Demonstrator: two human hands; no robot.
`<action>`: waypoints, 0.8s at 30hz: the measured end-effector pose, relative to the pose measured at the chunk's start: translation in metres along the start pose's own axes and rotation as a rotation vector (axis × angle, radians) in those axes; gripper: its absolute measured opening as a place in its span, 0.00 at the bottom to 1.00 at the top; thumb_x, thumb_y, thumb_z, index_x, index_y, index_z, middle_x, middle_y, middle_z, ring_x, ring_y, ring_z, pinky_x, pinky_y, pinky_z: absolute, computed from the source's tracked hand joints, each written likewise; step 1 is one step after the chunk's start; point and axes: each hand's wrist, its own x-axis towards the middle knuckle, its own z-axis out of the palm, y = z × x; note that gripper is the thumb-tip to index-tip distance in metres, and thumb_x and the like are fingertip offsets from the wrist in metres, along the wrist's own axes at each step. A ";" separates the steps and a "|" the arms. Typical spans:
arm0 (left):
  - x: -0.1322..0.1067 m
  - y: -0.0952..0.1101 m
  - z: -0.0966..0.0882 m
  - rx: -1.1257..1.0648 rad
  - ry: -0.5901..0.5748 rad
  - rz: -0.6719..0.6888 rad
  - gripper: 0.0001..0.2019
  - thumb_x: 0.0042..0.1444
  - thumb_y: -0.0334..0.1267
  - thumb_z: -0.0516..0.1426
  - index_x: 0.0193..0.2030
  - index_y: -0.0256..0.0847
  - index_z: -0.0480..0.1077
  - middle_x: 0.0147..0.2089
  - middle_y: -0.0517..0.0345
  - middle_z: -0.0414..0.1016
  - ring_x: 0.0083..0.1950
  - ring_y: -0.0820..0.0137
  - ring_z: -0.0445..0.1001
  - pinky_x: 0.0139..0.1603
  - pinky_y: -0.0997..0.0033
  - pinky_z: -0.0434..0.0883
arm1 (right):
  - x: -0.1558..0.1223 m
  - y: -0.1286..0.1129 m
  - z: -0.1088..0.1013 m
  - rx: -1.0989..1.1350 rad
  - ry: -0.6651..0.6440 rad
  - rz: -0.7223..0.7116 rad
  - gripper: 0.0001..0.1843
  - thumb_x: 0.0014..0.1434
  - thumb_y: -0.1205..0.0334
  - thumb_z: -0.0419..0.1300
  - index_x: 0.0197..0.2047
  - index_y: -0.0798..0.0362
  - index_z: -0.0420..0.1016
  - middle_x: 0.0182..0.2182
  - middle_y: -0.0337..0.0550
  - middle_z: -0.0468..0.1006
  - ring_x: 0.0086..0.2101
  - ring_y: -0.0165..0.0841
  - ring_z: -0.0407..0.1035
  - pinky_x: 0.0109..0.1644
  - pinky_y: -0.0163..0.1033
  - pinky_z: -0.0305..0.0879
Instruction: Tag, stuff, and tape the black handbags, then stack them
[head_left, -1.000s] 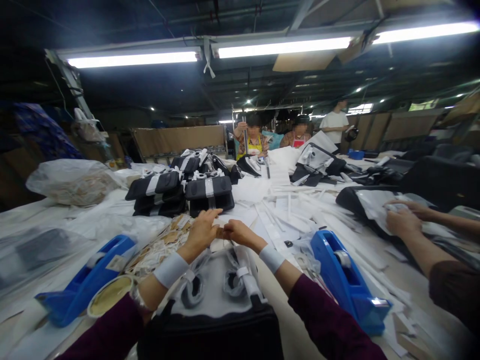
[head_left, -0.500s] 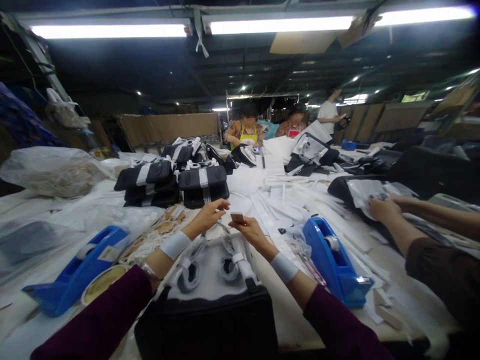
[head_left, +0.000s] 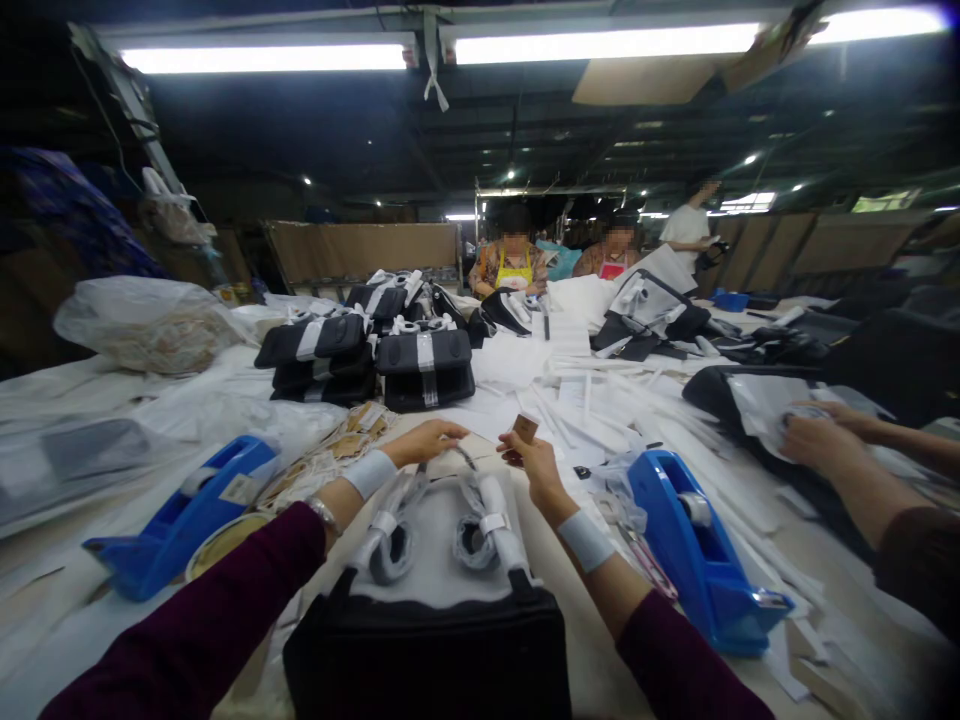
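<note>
A black bag (head_left: 427,650) with paper-wrapped handles (head_left: 480,525) lies in front of me on the table. My right hand (head_left: 534,462) is raised just past the bag's far end and pinches a small brown tag (head_left: 524,429). My left hand (head_left: 427,442) rests on the table at the bag's far end, fingers curled low beside a pile of brown tags (head_left: 337,460); what it holds, if anything, I cannot make out. Both wrists wear white bands.
Blue tape dispensers stand at my left (head_left: 187,515) and right (head_left: 697,545). Stacks of black bags (head_left: 375,365) sit farther back among white paper strips (head_left: 600,400). Another person's hands (head_left: 814,435) work on a bag at the right. Two seated people (head_left: 517,262) face me across the table.
My hands were together at the bag's far end; the right hand has lifted away to the right with the brown tag, while the left stays low near the tag pile.
</note>
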 end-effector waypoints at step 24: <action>-0.133 -0.037 -0.019 -0.223 0.614 -0.328 0.28 0.47 0.48 0.60 0.54 0.38 0.71 0.61 0.45 0.70 0.63 0.52 0.65 0.62 0.58 0.63 | -0.026 -0.009 0.007 -0.335 -0.105 -0.113 0.24 0.64 0.55 0.50 0.61 0.48 0.67 0.58 0.49 0.69 0.54 0.41 0.65 0.58 0.48 0.61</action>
